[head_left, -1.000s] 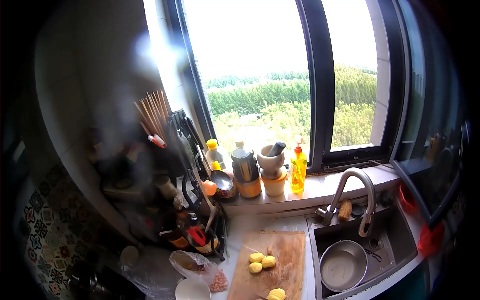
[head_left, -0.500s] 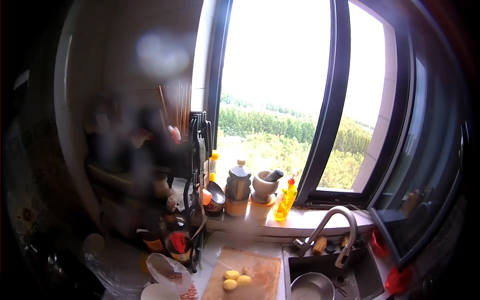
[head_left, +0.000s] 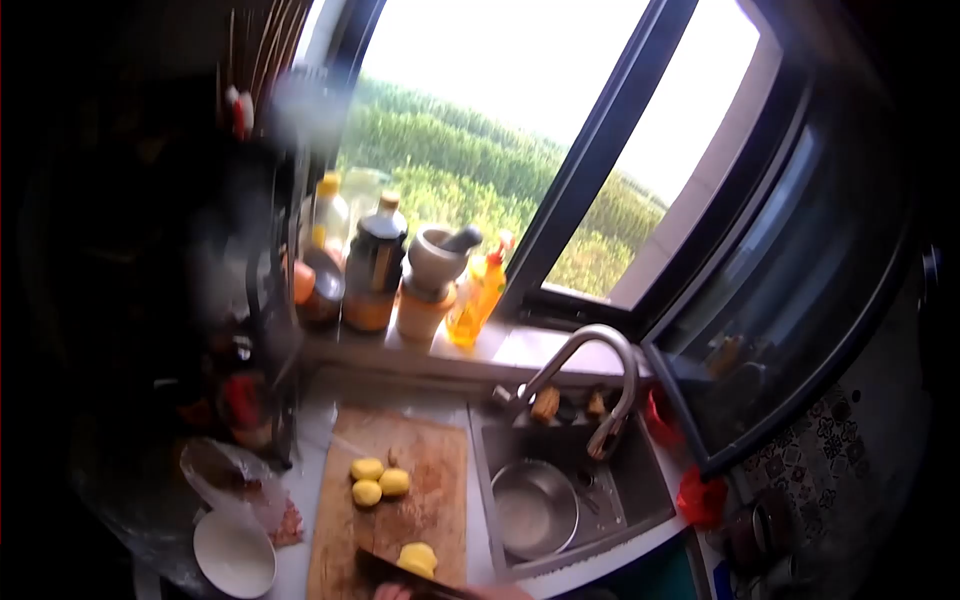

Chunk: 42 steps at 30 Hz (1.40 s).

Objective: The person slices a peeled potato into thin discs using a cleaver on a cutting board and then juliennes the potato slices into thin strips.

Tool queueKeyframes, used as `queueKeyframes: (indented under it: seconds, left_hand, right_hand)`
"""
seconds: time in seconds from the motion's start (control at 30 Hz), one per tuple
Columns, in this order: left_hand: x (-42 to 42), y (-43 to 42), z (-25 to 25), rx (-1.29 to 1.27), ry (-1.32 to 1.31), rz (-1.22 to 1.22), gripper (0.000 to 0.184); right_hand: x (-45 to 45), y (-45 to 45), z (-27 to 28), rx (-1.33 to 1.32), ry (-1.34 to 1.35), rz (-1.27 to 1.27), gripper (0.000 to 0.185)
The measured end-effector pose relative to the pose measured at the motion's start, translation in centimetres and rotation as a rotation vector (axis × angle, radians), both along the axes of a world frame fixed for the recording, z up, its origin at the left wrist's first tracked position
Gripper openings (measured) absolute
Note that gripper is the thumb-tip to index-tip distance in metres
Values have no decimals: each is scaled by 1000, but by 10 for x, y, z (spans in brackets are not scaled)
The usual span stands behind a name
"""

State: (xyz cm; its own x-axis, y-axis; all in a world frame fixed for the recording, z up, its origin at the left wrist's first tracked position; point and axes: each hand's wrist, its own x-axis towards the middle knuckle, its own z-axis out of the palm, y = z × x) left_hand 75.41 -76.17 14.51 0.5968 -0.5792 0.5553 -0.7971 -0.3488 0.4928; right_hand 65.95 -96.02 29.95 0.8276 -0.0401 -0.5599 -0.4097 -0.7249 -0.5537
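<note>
On the wooden cutting board [head_left: 430, 455], three peeled yellow potatoes [head_left: 394, 482] sit together. Nearer to me lies more yellow potato [head_left: 417, 556], right beside the dark blade of a kitchen knife [head_left: 385, 570]. The blade slants down to the right toward my right hand [head_left: 503, 593], which is closed at its handle end; the bottom edge cuts off most of this hand. Only a few fingertips of my left hand [head_left: 392, 593] show, close to the blade on its near side. What they grip, if anything, is hidden.
Right of the board, a metal pot [head_left: 535, 510] sits in the sink [head_left: 640, 490] under a curved faucet [head_left: 600, 335]. A white bowl [head_left: 235, 555] and a plastic bag [head_left: 225, 480] stand left. Bottles, a mortar [head_left: 436, 262] and yellow dish soap [head_left: 478, 300] line the windowsill.
The view has tilted and moved down, showing more of the board. Both hands, the knife and the nearer potato have come into view at the bottom. The three potatoes still sit together.
</note>
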Motion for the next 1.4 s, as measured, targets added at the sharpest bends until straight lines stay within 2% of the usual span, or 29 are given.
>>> queueKeyframes:
  seconds: [0.03, 0.07, 0.1, 0.13, 0.2, 0.23, 0.37, 0.5, 0.73, 1.03, 1.13, 1.23, 1.3, 1.37, 1.4]
  left_hand:
    - [2, 4, -11, -65, 146, -111, 28]
    - [3, 2, 28, -71, 187, -112, 31]
    - [4, 5, 30, -48, 216, -128, 30]
    - [4, 6, 32, -39, 188, -105, 24]
    - [7, 3, 40, -77, 198, -120, 29]
    - [8, 5, 45, -61, 227, -135, 28]
    - [11, 0, 51, -76, 195, -113, 29]
    - [13, 0, 49, -73, 185, -126, 31]
    - [11, 4, 45, -64, 280, -148, 35]
    - [5, 10, 40, -67, 325, -158, 37]
    - [0, 12, 37, -157, 542, -129, 37]
    - [4, 12, 35, -73, 352, -131, 37]
    - [-8, 26, 11, -91, 651, -123, 38]
    - [-12, 32, 3, -66, 750, -128, 39]
    - [-11, 30, 6, -31, 700, -138, 40]
  right_hand:
    - [-12, 7, -3, -17, 9, -7, 67]
    - [-23, 3, -16, 9, -60, -59, 59]
    - [-13, 11, 6, -73, -86, -64, 47]
    - [-15, 9, 3, -81, -132, -54, 45]
    - [-25, 5, -3, -65, -245, -64, 37]
    - [-17, 9, 11, -57, -223, -68, 43]
    - [-22, 11, 28, -134, -355, -104, 34]
    - [-41, 1, 43, -162, -297, -144, 35]
    - [-53, -5, 70, -271, -273, -53, 47]
    - [-63, -2, 72, -297, -269, -51, 44]
    - [-67, 0, 66, -303, -287, -54, 43]
    - [-64, 1, 66, -308, -298, -63, 43]
    - [-67, 0, 66, -323, -311, -41, 43]
    - [-69, 0, 66, -334, -315, -31, 43]
    - [-69, 0, 68, -336, -312, -31, 44]
